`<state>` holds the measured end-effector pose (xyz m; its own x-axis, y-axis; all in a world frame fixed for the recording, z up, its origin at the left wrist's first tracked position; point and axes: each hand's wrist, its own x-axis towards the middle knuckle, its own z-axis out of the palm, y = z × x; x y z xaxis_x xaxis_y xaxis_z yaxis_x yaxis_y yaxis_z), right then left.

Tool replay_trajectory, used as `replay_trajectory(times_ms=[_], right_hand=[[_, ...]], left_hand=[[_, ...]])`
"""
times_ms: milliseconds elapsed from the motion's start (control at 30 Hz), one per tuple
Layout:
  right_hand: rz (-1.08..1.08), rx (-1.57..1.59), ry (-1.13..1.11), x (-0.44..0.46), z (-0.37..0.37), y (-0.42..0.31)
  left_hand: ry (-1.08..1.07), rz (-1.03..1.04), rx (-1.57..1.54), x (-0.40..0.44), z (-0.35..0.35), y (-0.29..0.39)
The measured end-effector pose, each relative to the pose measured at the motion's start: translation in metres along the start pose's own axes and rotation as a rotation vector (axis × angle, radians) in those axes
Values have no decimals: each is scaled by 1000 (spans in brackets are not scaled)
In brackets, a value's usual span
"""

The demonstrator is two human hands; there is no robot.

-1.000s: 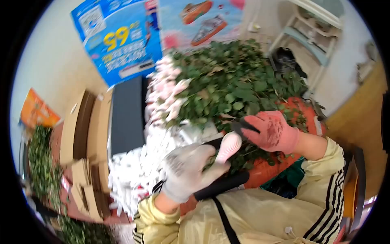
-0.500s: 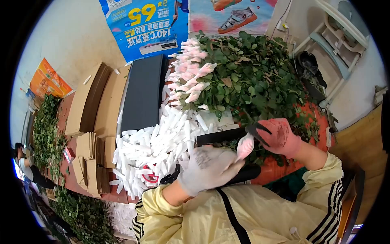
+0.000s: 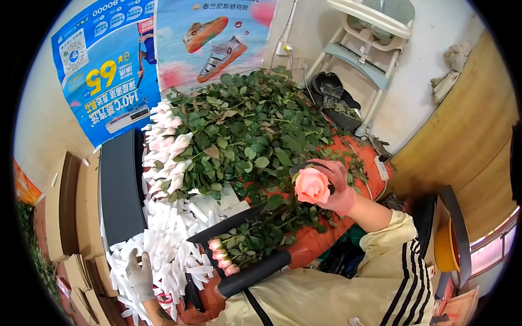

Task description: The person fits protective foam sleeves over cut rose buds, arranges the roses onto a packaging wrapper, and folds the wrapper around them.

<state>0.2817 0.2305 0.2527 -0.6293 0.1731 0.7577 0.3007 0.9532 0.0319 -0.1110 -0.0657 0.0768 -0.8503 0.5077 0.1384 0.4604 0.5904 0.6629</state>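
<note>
At four o'clock the right hand gripped a rose, probably light and easily bruised, best held below its bloom; the left hand, toward eight, spread open over white sleeves.

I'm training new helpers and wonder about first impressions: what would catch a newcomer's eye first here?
Probably the open pink rose in the gloved right hand, right of the picture's centre. Next might come the big heap of green leaves behind it, with pale wrapped buds along its left side. The white sleeves piled at lower left also stand out, with the gloved left hand among them.
</note>
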Motion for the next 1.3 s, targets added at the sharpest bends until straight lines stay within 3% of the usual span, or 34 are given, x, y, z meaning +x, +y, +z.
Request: replay_trajectory(times_ms=[33, 67, 233, 300, 433, 567, 600, 633, 700, 733, 800, 833, 867, 1067, 1167, 1233, 1267, 1300], right_hand=[[6, -6, -4, -3, 1, 3], [-24, -6, 8, -5, 4, 8], [-22, -19, 52, -6, 6, 5], [8, -8, -7, -8, 7, 4], [10, 70, -99, -5, 15, -9], [21, 28, -296, 23, 3, 1], [-42, -122, -141, 22, -6, 26], [170, -177, -162, 30, -33, 49], [528, -211, 333, 17, -83, 120], [620, -325, 434, 13, -128, 156], [525, -360, 760, -4, -214, 181], [557, -43, 947, -4, -255, 166], [515, 23, 987, -4, -278, 140], [196, -171, 484, 1, -327, -37], [6, -317, 42, -27, -380, -49], [45, -44, -239, -50, -389, -52], [136, 143, -301, -61, -384, -57], [290, -8, 26, -85, -357, -64]], left_hand=[[118, 84, 160, -5, -3, 8], [-19, -30, 72, -3, -9, 6], [39, 98, 77, -6, -29, 46], [-49, 43, -218, -13, -33, 64], [-53, 531, -503, -34, -29, 132], [-213, 874, -467, -39, -25, 190], [-224, 915, -458, -42, -26, 195], [-249, 965, -455, -46, -28, 199], [-396, 800, -664, -61, -27, 197], [-459, 766, -671, -67, -22, 195], [-592, 709, -600, -80, -12, 194], [-668, 698, -542, -85, 0, 189], [-675, 740, -493, -91, 14, 182], [-822, 819, -246, -111, 54, 173], [-937, 727, -233, -115, 62, 172], [-935, 722, -218, -118, 69, 169], [-945, 734, -237, -119, 71, 168], [-956, 735, -230, -117, 73, 166]])
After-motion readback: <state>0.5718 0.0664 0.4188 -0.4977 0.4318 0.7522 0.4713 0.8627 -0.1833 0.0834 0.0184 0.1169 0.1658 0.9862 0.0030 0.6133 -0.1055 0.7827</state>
